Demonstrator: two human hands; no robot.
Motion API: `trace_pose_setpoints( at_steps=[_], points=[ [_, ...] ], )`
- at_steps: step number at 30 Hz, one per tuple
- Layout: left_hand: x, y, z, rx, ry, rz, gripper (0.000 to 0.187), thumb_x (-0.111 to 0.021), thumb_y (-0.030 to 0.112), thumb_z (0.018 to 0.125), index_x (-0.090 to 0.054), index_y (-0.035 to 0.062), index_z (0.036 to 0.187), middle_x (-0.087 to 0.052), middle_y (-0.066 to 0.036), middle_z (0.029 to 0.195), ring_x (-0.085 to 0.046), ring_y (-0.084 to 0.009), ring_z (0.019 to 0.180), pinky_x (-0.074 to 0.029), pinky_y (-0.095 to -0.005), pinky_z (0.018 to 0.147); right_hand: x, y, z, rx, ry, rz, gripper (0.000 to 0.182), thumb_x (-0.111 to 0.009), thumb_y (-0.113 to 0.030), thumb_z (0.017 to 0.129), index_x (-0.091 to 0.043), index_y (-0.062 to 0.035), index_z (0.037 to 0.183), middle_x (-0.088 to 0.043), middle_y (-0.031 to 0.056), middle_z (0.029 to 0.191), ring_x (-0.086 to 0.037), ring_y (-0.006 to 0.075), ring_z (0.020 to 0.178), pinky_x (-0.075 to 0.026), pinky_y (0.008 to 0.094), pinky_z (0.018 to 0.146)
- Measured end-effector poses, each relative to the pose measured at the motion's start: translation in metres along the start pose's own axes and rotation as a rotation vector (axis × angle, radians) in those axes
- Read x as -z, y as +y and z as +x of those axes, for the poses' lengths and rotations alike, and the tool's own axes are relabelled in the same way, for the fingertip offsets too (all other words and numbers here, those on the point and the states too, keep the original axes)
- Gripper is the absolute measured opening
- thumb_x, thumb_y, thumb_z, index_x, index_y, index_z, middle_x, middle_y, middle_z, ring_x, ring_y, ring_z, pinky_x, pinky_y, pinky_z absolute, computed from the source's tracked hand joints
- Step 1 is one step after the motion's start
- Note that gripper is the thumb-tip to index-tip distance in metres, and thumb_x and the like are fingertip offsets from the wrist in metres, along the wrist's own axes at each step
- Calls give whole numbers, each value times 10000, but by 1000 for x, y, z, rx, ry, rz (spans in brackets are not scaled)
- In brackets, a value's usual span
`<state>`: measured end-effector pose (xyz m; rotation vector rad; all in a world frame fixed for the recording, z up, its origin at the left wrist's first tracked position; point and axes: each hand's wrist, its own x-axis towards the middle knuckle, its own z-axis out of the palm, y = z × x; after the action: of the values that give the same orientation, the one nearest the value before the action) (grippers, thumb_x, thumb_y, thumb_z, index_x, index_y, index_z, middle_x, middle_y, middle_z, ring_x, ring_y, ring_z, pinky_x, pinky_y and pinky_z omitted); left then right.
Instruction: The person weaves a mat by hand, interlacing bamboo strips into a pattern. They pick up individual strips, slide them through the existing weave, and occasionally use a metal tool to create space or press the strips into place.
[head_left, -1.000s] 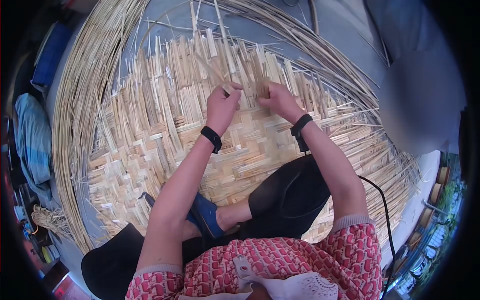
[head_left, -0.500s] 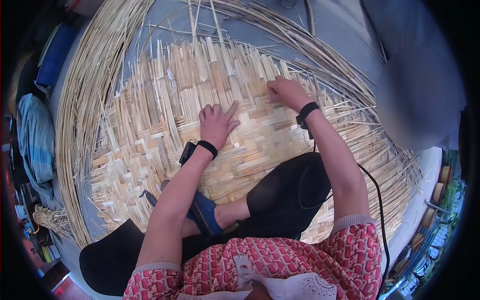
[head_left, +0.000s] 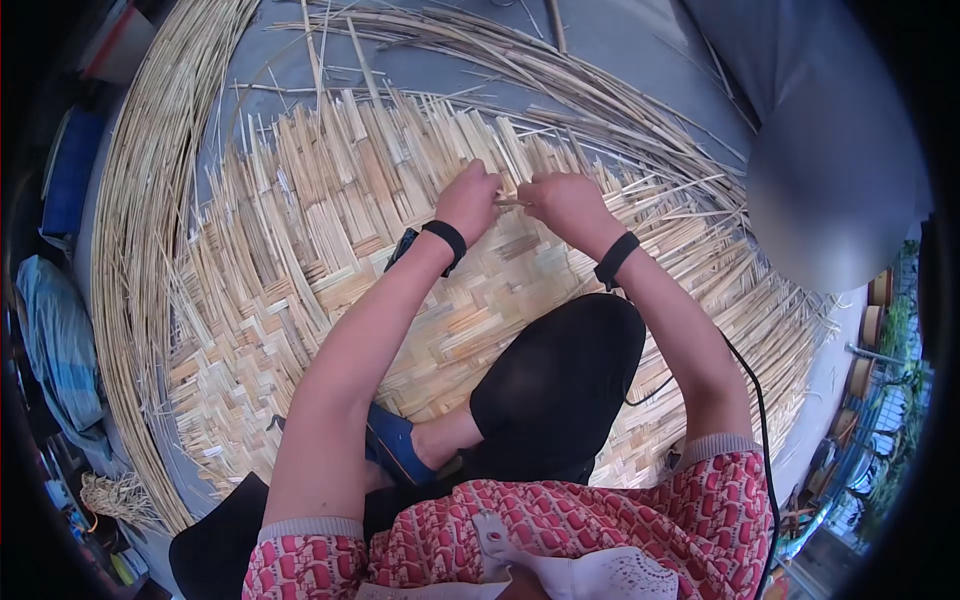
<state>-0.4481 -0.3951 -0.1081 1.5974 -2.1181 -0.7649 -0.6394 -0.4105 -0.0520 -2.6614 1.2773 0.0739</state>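
A large woven reed mat [head_left: 330, 290] spreads over the floor in front of me, its upper and right edges fringed with loose strip ends. Over its upper middle, my left hand [head_left: 470, 203] is closed, fingers pinched on a short piece of reed strip [head_left: 513, 202]. Just to the right, my right hand [head_left: 568, 208] is closed on the other end of that strip. The two hands are close together with only a small gap between them. Which weave row the strip belongs to is hidden by the fingers.
A long bundle of reeds [head_left: 150, 220] lies along the left, and more loose reeds [head_left: 590, 85] lie across the top. My bent knee [head_left: 570, 380] and blue shoe [head_left: 400, 440] rest on the mat. A black cable [head_left: 755, 400] runs down the right. A blue bag [head_left: 60, 340] lies far left.
My left hand has lifted from lying spread on the mat and moved up and right to meet the right hand. Both now pinch one reed strip. The view has shifted slightly.
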Motion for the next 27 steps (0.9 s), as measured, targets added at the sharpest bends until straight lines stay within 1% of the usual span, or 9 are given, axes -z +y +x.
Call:
trace_pose_setpoints(
  at_steps=[1,8,10,14,16,17,20,22,27],
  points=[
    [-1,0,0,5,15,-32,245,-722,66,746,-654,44,980,-564,-139,970,-606,-333,916,-507,-420,797,-5,4,-2,58,102,24,115,-709,-212,794,-667,-131,863,-659,59,815,-677,295,822,-528,422,710],
    [-3,2,-5,10,85,-81,192,-728,64,749,-642,36,918,-566,-136,947,-606,-329,893,-505,-416,788,-15,11,25,186,128,-98,174,-725,-242,790,-662,-112,888,-679,70,876,-671,300,879,-508,455,779],
    [-1,-4,-4,-5,85,-160,223,-735,57,741,-624,33,933,-566,-134,946,-607,-328,883,-506,-415,791,-2,5,29,-100,-223,86,189,-732,-219,826,-648,-88,933,-693,87,903,-659,323,859,-507,435,771],
    [-1,-4,-3,53,46,-179,235,-745,57,741,-629,29,943,-571,-139,962,-614,-324,901,-509,-409,802,-9,25,24,-89,-123,388,177,-666,-225,904,-635,-55,942,-699,122,903,-658,307,825,-507,400,739],
    [-3,-2,-4,83,93,-194,261,-753,65,748,-659,32,990,-592,-147,1020,-621,-321,931,-511,-396,812,-9,37,32,-185,-285,674,229,-588,-248,950,-669,-45,1020,-696,151,860,-668,323,855,-496,423,789],
    [-4,-1,-4,81,89,-196,261,-753,65,748,-659,32,990,-592,-147,1020,-621,-321,931,-511,-396,812,-11,39,30,-166,-254,702,259,-577,-269,952,-685,-46,1028,-697,137,857,-661,315,826,-494,420,769],
    [-3,-6,3,79,185,-327,308,-747,52,759,-680,33,1060,-616,-147,1046,-625,-320,948,-510,-389,822,-6,37,32,-193,-250,599,247,-571,-255,940,-709,-54,981,-704,138,872,-665,328,822,-505,420,763],
    [1,-11,8,-82,93,-262,350,-724,52,783,-680,53,1131,-629,-146,1048,-623,-329,939,-507,-383,832,-10,36,32,-147,-191,510,232,-578,-248,923,-722,-71,963,-707,139,878,-670,333,825,-512,420,758],
    [-5,-6,17,-135,-8,-125,237,-683,101,828,-713,69,1061,-624,-141,943,-614,-335,906,-500,-400,815,-19,26,33,-62,-99,163,189,-607,-231,870,-749,-129,943,-712,141,891,-681,346,855,-529,434,761]
  ],
)
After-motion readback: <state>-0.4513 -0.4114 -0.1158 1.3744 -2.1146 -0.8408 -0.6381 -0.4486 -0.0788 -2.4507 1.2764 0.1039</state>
